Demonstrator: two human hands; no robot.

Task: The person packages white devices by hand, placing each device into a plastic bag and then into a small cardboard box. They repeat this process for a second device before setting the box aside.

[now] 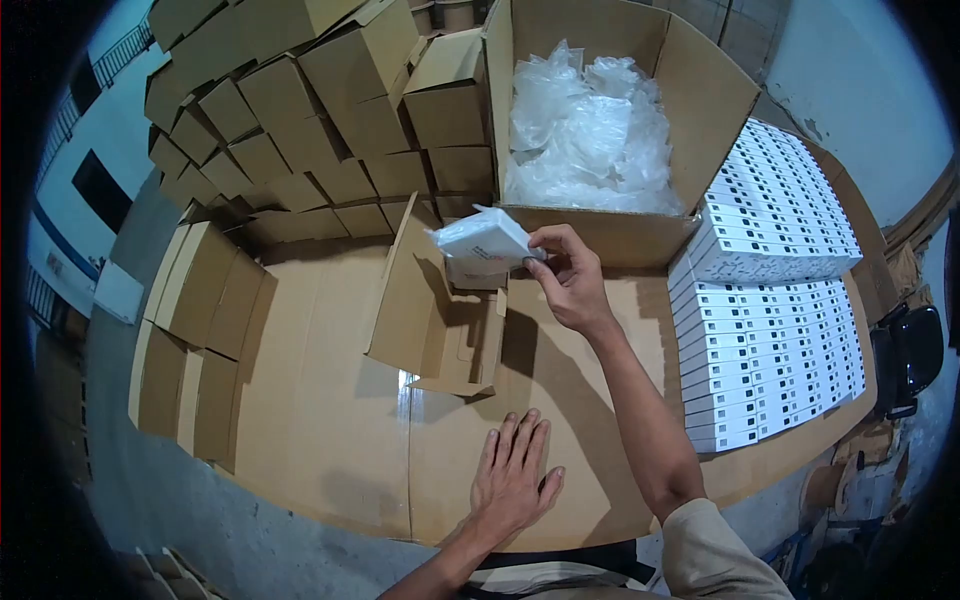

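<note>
My right hand (568,275) pinches the right end of a flat white box in a clear plastic bag (487,240). That bagged box is tilted over the back of an open brown carton (455,335), whose tall flap (405,290) stands up on the left. Part of the carton's inside shows below it; the rest is hidden behind the bagged box. Lying flat on the cardboard-covered table (330,420), my left hand (512,470) has its fingers outstretched, just in front of the carton, and holds nothing.
A large open box (620,240) full of clear plastic bags (590,130) stands behind the carton. Many brown cartons (290,110) are stacked at the back left, several more (205,300) at the left edge. Rows of white boxes (770,350) line the right side.
</note>
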